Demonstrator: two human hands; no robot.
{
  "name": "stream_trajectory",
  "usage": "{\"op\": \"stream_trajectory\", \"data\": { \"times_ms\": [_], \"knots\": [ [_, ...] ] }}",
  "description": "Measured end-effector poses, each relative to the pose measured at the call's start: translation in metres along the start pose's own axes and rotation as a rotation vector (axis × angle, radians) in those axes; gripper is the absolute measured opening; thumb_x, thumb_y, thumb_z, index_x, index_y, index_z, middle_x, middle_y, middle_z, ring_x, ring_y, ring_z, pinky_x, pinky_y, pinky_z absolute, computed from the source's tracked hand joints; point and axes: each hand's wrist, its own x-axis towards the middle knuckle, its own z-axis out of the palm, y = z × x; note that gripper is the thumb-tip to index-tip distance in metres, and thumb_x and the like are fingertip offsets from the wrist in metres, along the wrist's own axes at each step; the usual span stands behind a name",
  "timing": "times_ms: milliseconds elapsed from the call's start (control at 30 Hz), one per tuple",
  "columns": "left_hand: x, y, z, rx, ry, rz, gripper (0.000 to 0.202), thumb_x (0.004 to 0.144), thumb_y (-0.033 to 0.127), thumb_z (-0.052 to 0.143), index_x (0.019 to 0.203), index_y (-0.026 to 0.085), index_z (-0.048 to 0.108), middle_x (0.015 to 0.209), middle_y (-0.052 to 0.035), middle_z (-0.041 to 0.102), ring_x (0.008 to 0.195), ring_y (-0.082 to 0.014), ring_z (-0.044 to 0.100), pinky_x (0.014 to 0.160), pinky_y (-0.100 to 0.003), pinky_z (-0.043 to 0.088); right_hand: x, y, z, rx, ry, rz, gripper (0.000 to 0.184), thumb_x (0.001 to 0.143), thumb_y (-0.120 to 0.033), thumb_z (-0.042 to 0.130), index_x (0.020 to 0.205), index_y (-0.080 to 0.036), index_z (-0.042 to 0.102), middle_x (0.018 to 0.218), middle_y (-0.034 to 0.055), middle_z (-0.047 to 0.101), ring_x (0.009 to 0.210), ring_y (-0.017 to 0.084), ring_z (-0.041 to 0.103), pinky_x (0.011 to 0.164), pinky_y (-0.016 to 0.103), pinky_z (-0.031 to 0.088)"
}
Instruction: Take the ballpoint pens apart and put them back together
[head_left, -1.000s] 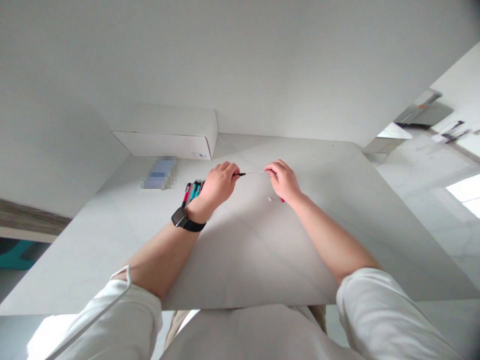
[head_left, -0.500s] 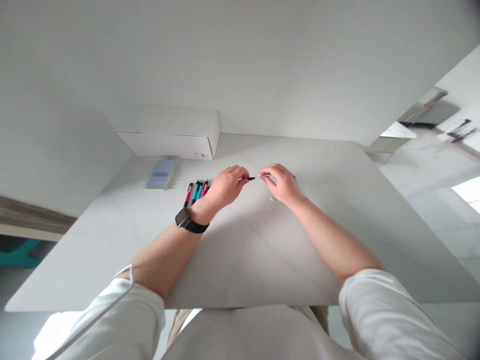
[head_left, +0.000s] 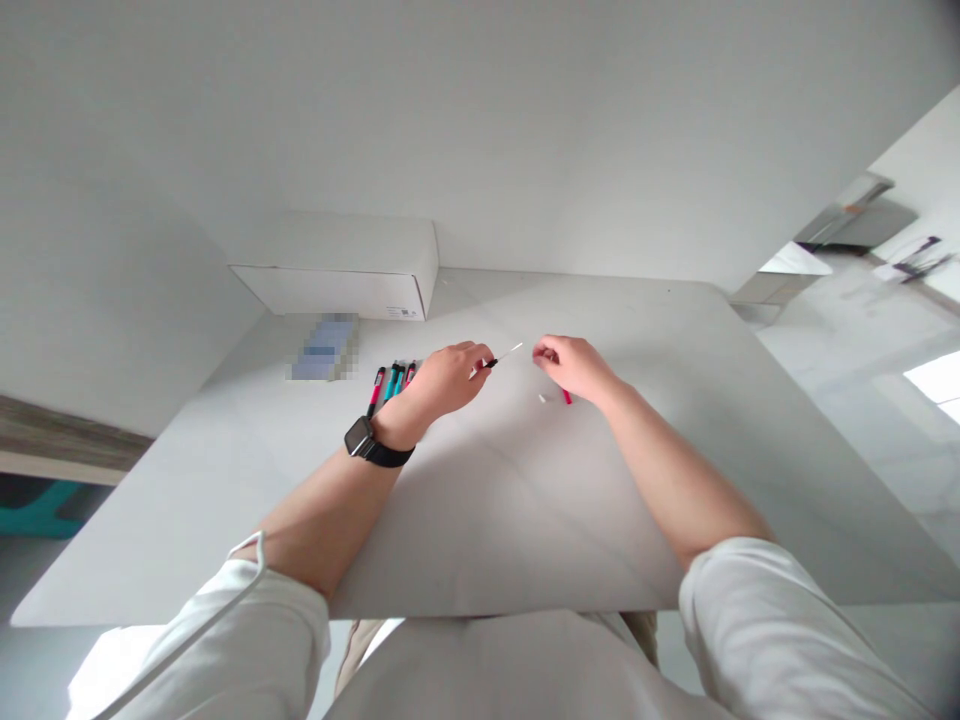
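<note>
My left hand is closed in a pinch on a black pen part. From that part a thin, pale refill sticks out to the right, slanting up. Across a small gap, my right hand has its fingers curled together, and I cannot make out whether anything is between them. Just below it on the table lie a red pen piece, partly covered by the hand, and a small white bit. Several pens, red-black and teal-black, lie side by side, partly hidden behind my left hand.
At the back left of the pale table stands a long white box against the wall. A blurred bluish packet lies in front of it. A black watch is on my left wrist.
My hands have drawn apart and the refill's tip has come free of my right fingers. My right hand has shifted slightly right, and a red pen piece now shows below it.
</note>
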Motion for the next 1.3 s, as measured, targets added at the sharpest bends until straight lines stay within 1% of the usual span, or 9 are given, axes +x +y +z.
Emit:
{"op": "stream_trajectory", "data": {
  "times_ms": [67, 200, 333, 400, 600, 733, 800, 1000, 1300],
  "knots": [
    [-0.001, 0.000, 0.000, 0.011, -0.027, 0.011, 0.018, 0.097, 0.027, 0.059, 0.109, 0.024, 0.071, 0.101, -0.0066, 0.073, 0.090, -0.0235, 0.068, 0.080, -0.034, 0.052, -0.001, 0.007, 0.004, -0.062, -0.124, 0.030, 0.002, 0.088, -0.028, 0.075, 0.090, -0.027, 0.075, 0.087, 0.0016, 0.077, 0.075, 0.019, 0.067, 0.072, 0.031, 0.047],
    [-0.002, 0.001, 0.000, 0.033, -0.092, -0.001, 0.018, 0.096, 0.029, 0.060, 0.109, 0.026, 0.072, 0.100, -0.0052, 0.074, 0.087, -0.0229, 0.068, 0.077, -0.033, 0.050, -0.004, 0.015, 0.015, -0.135, -0.254, 0.058, 0.015, 0.077, -0.028, 0.086, 0.081, -0.026, 0.073, 0.082, 0.0024, 0.075, 0.071, 0.019, 0.065, 0.070, 0.032, 0.048],
    [-0.004, -0.002, 0.002, 0.058, -0.170, -0.018, 0.020, 0.095, 0.031, 0.061, 0.108, 0.028, 0.075, 0.100, -0.0044, 0.075, 0.087, -0.0230, 0.069, 0.076, -0.032, 0.051, -0.006, 0.018, 0.023, -0.151, -0.347, 0.037, 0.019, 0.071, -0.013, 0.085, 0.075, -0.026, 0.071, 0.076, 0.0007, 0.073, 0.070, 0.019, 0.066, 0.073, 0.032, 0.050],
    [-0.006, -0.003, 0.004, 0.072, -0.227, -0.007, 0.020, 0.092, 0.031, 0.063, 0.107, 0.030, 0.077, 0.099, -0.0045, 0.075, 0.088, -0.0233, 0.070, 0.078, -0.032, 0.051, -0.005, 0.019, 0.025, -0.127, -0.343, 0.022, 0.020, 0.070, -0.010, 0.082, 0.075, -0.026, 0.072, 0.076, 0.0006, 0.074, 0.071, 0.019, 0.067, 0.073, 0.032, 0.050],
    [-0.013, 0.003, 0.011, 0.042, -0.342, 0.049, 0.014, 0.085, 0.026, 0.067, 0.093, 0.031, 0.078, 0.097, -0.0026, 0.077, 0.087, -0.0234, 0.072, 0.079, -0.032, 0.050, 0.001, 0.013, 0.018, 0.142, -0.152, 0.066, 0.017, 0.084, -0.019, 0.068, 0.097, -0.027, 0.075, 0.088, 0.0004, 0.076, 0.074, 0.017, 0.067, 0.072, 0.029, 0.051],
    [-0.014, 0.007, 0.015, 0.061, -0.385, 0.072, 0.011, 0.086, 0.031, 0.072, 0.096, 0.030, 0.076, 0.098, -0.0018, 0.077, 0.088, -0.0235, 0.071, 0.078, -0.032, 0.049, 0.005, 0.006, 0.015, 0.377, -0.148, 0.090, 0.024, 0.083, -0.021, 0.067, 0.106, -0.025, 0.072, 0.091, -0.0002, 0.074, 0.081, 0.016, 0.069, 0.076, 0.028, 0.053],
    [-0.011, 0.007, 0.015, 0.048, -0.339, 0.059, 0.021, 0.086, 0.039, 0.076, 0.105, 0.030, 0.074, 0.100, -0.0018, 0.077, 0.087, -0.0231, 0.071, 0.078, -0.032, 0.050, 0.005, 0.003, 0.015, 0.504, -0.167, 0.101, 0.030, 0.083, -0.024, 0.069, 0.113, -0.024, 0.069, 0.090, -0.0007, 0.073, 0.080, 0.015, 0.069, 0.076, 0.028, 0.054],
    [-0.003, 0.018, 0.010, -0.042, 0.067, 0.083, 0.027, 0.094, 0.035, 0.073, 0.118, 0.025, 0.067, 0.112, -0.0081, 0.072, 0.103, -0.0264, 0.068, 0.090, -0.039, 0.052, 0.002, -0.009, 0.022, 0.747, -0.237, 0.176, 0.040, 0.079, -0.026, 0.077, 0.118, -0.026, 0.067, 0.089, 0.0006, 0.075, 0.079, 0.017, 0.068, 0.072, 0.030, 0.055],
    [-0.005, 0.026, 0.003, -0.126, 0.185, 0.097, 0.017, 0.103, 0.035, 0.061, 0.110, 0.025, 0.073, 0.112, -0.0070, 0.076, 0.104, -0.0253, 0.067, 0.096, -0.041, 0.050, -0.001, -0.035, 0.030, 1.056, -0.186, 0.316, 0.037, 0.076, -0.035, 0.083, 0.110, -0.026, 0.070, 0.100, 0.0024, 0.078, 0.089, 0.016, 0.070, 0.082, 0.031, 0.055]
  ]
}}
